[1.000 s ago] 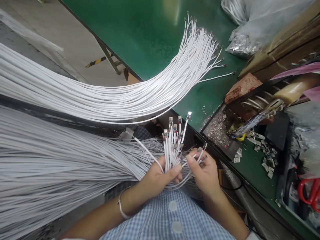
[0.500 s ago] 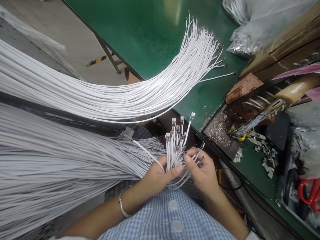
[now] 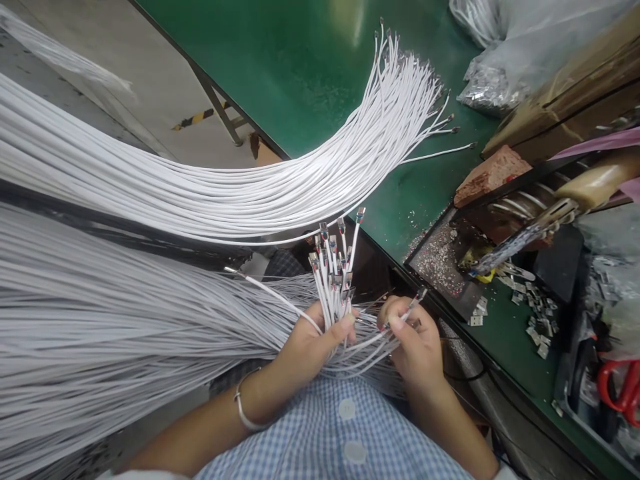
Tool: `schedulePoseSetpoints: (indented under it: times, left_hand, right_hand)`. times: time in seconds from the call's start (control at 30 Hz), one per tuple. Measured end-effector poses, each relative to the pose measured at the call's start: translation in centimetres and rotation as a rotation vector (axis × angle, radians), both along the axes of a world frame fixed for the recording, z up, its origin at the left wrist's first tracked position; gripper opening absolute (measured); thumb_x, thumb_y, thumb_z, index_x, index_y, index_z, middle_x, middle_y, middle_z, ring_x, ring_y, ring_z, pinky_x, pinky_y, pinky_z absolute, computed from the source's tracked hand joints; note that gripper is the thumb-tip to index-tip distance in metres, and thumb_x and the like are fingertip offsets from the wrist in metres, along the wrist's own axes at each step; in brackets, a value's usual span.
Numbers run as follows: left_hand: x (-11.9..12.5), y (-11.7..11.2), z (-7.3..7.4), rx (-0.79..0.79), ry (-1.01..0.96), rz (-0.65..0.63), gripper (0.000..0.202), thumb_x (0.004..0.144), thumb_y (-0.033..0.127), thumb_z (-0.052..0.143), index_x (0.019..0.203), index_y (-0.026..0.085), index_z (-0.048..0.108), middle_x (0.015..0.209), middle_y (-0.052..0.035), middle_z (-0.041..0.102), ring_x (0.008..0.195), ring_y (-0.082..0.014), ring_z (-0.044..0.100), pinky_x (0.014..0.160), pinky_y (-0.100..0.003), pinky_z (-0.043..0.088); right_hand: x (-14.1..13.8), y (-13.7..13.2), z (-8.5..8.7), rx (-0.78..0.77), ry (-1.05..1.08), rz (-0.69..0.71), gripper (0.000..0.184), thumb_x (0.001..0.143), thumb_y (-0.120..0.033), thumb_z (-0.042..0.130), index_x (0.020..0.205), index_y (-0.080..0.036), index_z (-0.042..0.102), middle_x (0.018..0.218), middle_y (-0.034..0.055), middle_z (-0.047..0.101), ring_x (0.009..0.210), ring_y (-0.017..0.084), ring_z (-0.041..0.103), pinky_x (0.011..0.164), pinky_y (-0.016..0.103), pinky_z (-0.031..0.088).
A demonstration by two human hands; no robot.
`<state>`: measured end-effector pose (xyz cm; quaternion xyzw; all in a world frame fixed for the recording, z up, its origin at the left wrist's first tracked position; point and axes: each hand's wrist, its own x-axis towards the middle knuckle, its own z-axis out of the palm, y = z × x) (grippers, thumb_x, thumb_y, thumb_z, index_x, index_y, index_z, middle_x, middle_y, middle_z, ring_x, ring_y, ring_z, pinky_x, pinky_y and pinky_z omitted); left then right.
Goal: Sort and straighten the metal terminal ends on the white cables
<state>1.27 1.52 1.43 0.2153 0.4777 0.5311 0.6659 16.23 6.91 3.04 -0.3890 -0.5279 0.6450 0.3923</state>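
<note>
Now, state the condition of the left hand.

My left hand (image 3: 305, 340) is closed around a bunch of cable ends (image 3: 333, 267). The ends stand upright above my fist, each tipped with a metal connector. The bunch sits in front of my chest, near the edge of the table (image 3: 300, 67).

And the right hand?

My right hand (image 3: 413, 340) pinches a single cable (image 3: 413, 303) between thumb and fingertips. Its connector tip points up and to the right, apart from the bunch. The two hands are near each other, not touching.

Where do the cables run?

They trail left into the large cable bundle (image 3: 125, 320) beside me. A second cable bundle (image 3: 300, 173) lies curved on the green table, its ends fanned out. On the table to my right: a tray of metal bits (image 3: 440, 257), a brick (image 3: 487, 175) and red scissors (image 3: 623, 390).
</note>
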Motion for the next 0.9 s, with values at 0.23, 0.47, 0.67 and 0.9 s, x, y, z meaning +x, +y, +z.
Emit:
schedulePoseSetpoints:
  times: [0.23,0.47,0.67,0.9]
  left_hand:
    - [-0.2,-0.2,0.3,0.016,-0.088,-0.007,0.016,0.078,0.031,0.063,0.085,0.016,0.062,0.055,0.006,0.052,0.051,-0.0072,0.045,0.055,-0.02,0.038]
    - [0.0,-0.1,0.8,0.09,-0.009,-0.145,0.034,0.076,0.025,0.064,0.109,0.017,0.06,0.094,-0.0059,0.067,0.091,-0.0215,0.06,0.086,-0.035,0.044]
    - [0.0,-0.1,0.9,0.04,0.021,-0.142,0.017,0.073,0.03,0.067,0.083,0.017,0.064,0.062,0.0009,0.061,0.062,-0.0151,0.057,0.063,-0.027,0.046]
    - [-0.1,0.0,1.0,-0.014,0.043,-0.121,0.025,0.076,0.038,0.063,0.067,0.015,0.057,0.058,0.0022,0.053,0.054,-0.0104,0.045,0.054,-0.024,0.038]
  right_hand:
    - [0.1,0.2,-0.1,0.021,0.003,-0.023,0.008,0.081,-0.022,0.054,0.074,-0.02,0.057,0.07,-0.0012,0.05,0.065,0.013,0.045,0.061,0.026,0.035]
    - [-1.2,0.1,0.9,0.0,-0.215,0.035,0.011,0.075,-0.029,0.063,0.083,-0.021,0.063,0.071,-0.0005,0.057,0.061,0.013,0.051,0.056,0.025,0.042]
    - [-1.4,0.2,1.3,0.094,-0.252,0.034,0.019,0.077,-0.026,0.062,0.064,-0.019,0.051,0.062,-0.0039,0.05,0.056,0.01,0.046,0.054,0.022,0.038]
    - [-0.8,0.1,1.0,0.094,-0.25,0.05,0.019,0.082,-0.029,0.055,0.068,-0.018,0.05,0.064,-0.0027,0.049,0.057,0.011,0.046,0.055,0.024,0.038]
